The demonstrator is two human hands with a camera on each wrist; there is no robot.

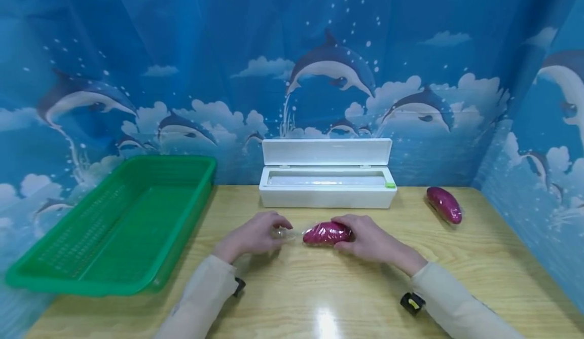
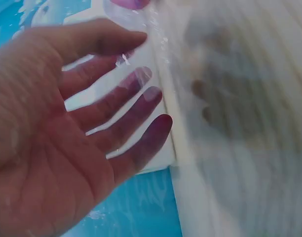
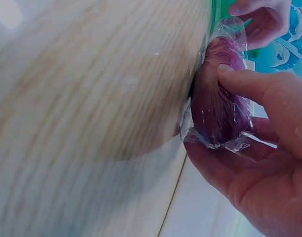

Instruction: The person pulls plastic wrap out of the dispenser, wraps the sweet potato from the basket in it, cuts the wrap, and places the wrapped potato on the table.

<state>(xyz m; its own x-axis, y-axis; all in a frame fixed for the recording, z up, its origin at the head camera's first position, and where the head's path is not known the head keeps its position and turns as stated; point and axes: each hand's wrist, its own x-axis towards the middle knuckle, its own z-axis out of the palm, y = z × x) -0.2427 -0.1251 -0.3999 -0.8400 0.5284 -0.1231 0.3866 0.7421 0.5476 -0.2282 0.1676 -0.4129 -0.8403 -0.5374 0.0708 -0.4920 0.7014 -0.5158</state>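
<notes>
A purple sweet potato (image 1: 326, 233) in clear plastic wrap lies on the table in front of the white box. My right hand (image 1: 367, 238) grips its right end; in the right wrist view the thumb lies along the wrapped potato (image 3: 222, 106) and the fingers curl under it. At the other end, loose wrap (image 1: 292, 235) sticks out toward my left hand (image 1: 255, 235). In the left wrist view the left hand's fingers are spread and gently bent, with bits of clear film (image 2: 124, 60) at the thumb and fingertips.
Behind the hands stands a white cling film dispenser (image 1: 325, 198), lid up, with a film roll inside and a green slider at its right end. A green basket (image 1: 157, 278) is at the left. Another wrapped purple sweet potato (image 1: 444, 205) lies at the right. A dolphin-print curtain hangs behind.
</notes>
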